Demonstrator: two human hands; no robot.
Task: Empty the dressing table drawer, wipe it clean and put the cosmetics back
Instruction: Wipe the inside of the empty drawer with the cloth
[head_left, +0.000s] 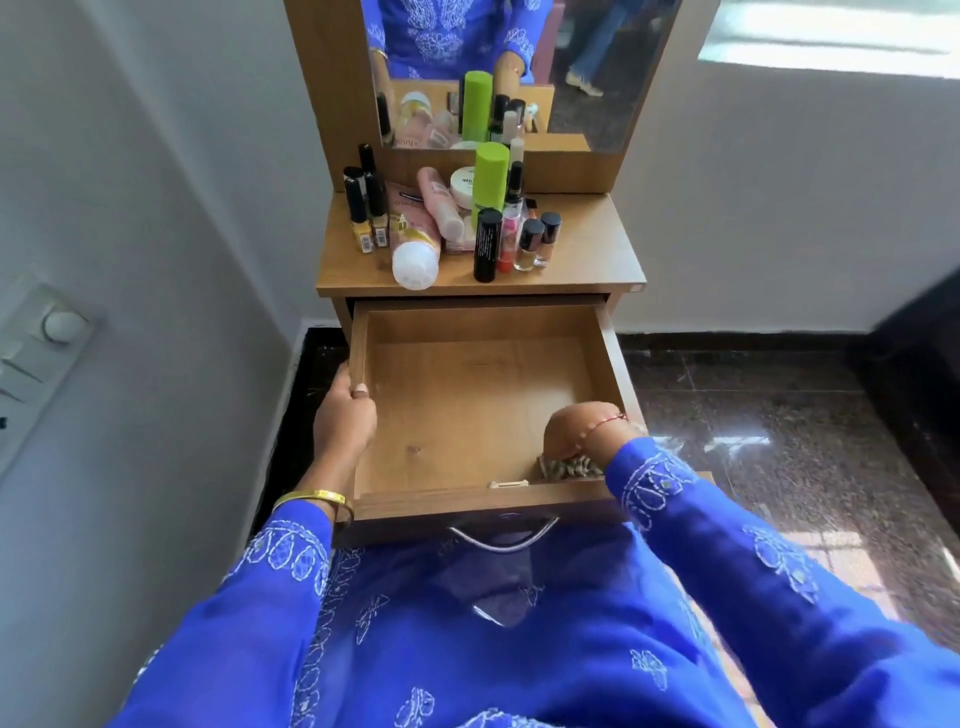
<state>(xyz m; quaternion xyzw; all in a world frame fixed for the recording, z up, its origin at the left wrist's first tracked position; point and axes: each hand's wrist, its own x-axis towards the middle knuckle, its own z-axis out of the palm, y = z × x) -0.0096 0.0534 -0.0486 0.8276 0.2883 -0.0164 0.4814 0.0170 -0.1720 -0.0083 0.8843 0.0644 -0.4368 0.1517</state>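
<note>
Drawer (478, 405) of light brown wood stands pulled out from the small dressing table, its floor bare apart from what the right hand works with. The left hand (345, 410) grips the drawer's left wall, thumb hooked over the rim and fingers outside. The right hand (582, 431) reaches down into the near right corner, bent at the wrist, pressing a crumpled patterned cloth (569, 465) against the drawer floor; the fingers are hidden behind the wrist, so I cannot tell whether they curl round the cloth or lie flat on it.

On the wooden worktop (587, 249) above, the cosmetics stand crowded together on the left and middle: a tall lime-green can (491, 176), a black cylindrical tube (487, 244), a pink squeeze tube with a white cap (413, 244) lying on its side, yellow nail polish bottles with black caps (363, 218), and a white round jar (465, 187). A mirror (597, 78) behind reflects them.
</note>
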